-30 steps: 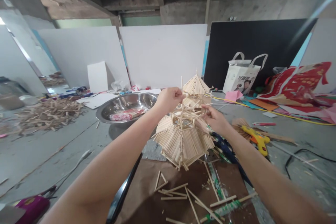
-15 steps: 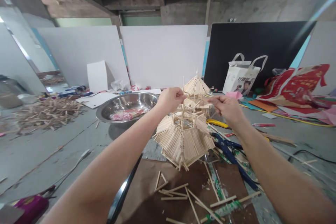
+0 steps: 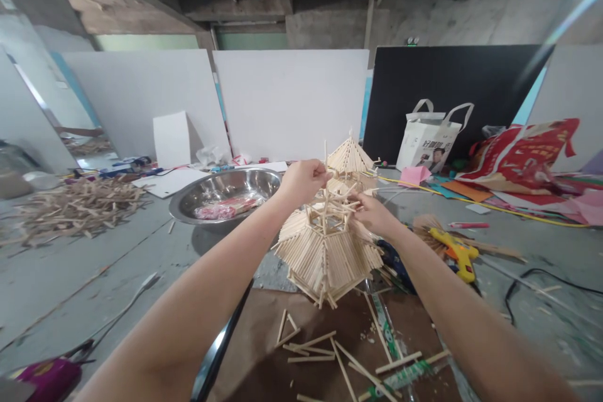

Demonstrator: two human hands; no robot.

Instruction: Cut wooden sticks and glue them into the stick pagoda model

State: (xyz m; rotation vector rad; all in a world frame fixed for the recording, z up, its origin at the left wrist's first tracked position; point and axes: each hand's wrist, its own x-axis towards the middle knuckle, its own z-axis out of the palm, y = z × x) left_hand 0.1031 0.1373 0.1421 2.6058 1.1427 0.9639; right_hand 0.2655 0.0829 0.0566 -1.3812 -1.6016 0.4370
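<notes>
A pagoda-like model of thin wooden sticks stands in front of me, with a sloped skirt roof and an open stick frame on top. My left hand is closed, fingertips pinched around an upright wooden stick rising from the frame. At the frame's right side, my right hand is closed too, its fingertips pinching what looks like a short wooden stick against the model; the fingers partly hide it. Behind is a second stick model with a pointed roof. Loose sticks lie on a brown board.
Left of the model is a steel basin holding a plastic-wrapped packet. A yellow glue gun lies beyond my right forearm, near a black cable. Blue-handled tools sit partly under that arm. A stick pile is far left.
My right hand has moved left and down, from beside the rear model to the front model's frame. The glue gun has come into view past my arm. My left hand stays at the upright stick.
</notes>
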